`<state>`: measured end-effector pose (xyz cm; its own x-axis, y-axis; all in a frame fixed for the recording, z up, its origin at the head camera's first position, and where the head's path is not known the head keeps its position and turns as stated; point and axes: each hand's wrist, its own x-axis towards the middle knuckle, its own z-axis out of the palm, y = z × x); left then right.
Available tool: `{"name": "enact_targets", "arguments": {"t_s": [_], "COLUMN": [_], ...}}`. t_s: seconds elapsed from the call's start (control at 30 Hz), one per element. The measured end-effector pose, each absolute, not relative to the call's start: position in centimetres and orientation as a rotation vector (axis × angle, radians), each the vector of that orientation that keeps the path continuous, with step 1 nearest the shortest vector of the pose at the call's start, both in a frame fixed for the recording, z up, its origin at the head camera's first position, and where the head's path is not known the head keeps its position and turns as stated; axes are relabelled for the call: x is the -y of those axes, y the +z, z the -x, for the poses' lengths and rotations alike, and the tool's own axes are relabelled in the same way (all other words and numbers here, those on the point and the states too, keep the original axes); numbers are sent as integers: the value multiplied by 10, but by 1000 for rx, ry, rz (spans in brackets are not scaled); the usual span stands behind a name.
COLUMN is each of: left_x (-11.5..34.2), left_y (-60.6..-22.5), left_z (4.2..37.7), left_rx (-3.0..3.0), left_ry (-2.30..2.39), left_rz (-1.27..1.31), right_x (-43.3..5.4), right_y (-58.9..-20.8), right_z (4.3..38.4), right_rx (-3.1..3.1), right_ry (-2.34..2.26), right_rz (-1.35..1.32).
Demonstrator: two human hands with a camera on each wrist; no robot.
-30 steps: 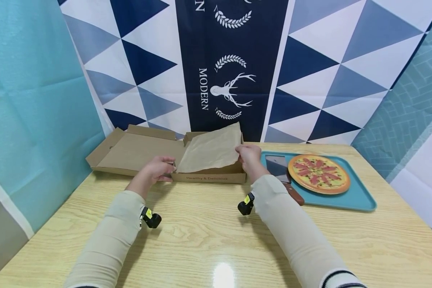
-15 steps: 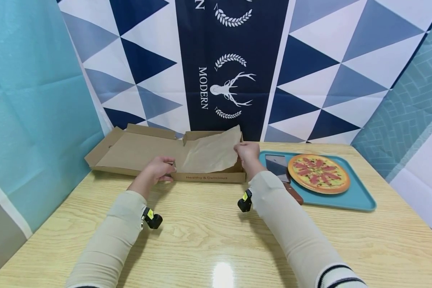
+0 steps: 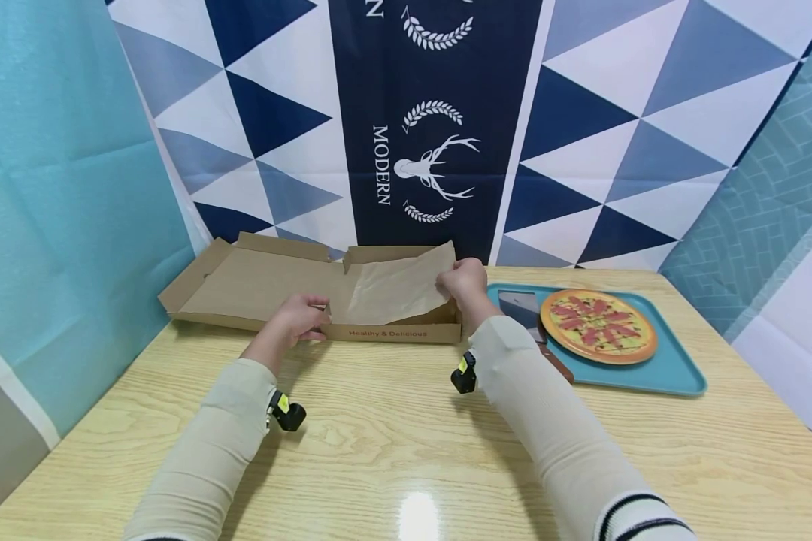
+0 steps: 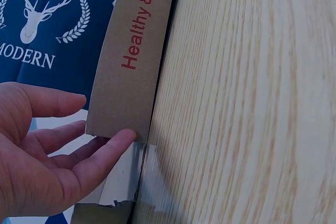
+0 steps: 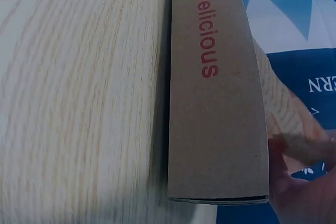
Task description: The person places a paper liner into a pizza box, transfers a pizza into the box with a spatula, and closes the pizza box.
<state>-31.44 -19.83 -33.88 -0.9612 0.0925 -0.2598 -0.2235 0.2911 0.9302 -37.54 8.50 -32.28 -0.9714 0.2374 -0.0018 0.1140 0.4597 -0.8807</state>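
Note:
An opened cardboard pizza box (image 3: pixel 387 333) stands at the back of the table, its lid (image 3: pixel 264 285) folded out to the left. Inside it lies a sheet of brown parchment paper (image 3: pixel 399 289), its right end raised. My right hand (image 3: pixel 468 288) pinches the paper's right edge above the box's right end. In the right wrist view, part of the paper (image 5: pixel 283 114) shows behind the box wall, and the wall partly hides my fingers. My left hand (image 3: pixel 298 317) touches the box's front left corner. Its fingers (image 4: pixel 100 163) are extended and spread there in the left wrist view.
To the right, a blue tray (image 3: pixel 680 372) carries a pizza (image 3: pixel 598 327) and a metal server (image 3: pixel 519 312) with a brown handle (image 3: pixel 555 364). My right forearm reaches past the handle. A patterned cloth (image 3: pixel 582 150) hangs close behind the box.
The parchment paper has sunk lower into the box and lies flatter. My right hand has edged up and slightly right with its edge. My left hand has stayed at the corner.

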Motion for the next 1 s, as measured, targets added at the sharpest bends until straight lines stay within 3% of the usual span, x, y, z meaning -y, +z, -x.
{"name": "enact_targets", "arguments": {"t_s": [0.4, 1.0], "left_x": [199, 200], "left_y": [-338, -340], "left_z": [312, 313], "left_rx": [-2319, -2324], "left_ry": [1716, 1708], "left_rz": [117, 106], "right_x": [-86, -92], "right_y": [-319, -321], "right_z": [372, 374], "right_rx": [2800, 2737], "right_ry": [1086, 1043], "right_rz": [63, 180]}}
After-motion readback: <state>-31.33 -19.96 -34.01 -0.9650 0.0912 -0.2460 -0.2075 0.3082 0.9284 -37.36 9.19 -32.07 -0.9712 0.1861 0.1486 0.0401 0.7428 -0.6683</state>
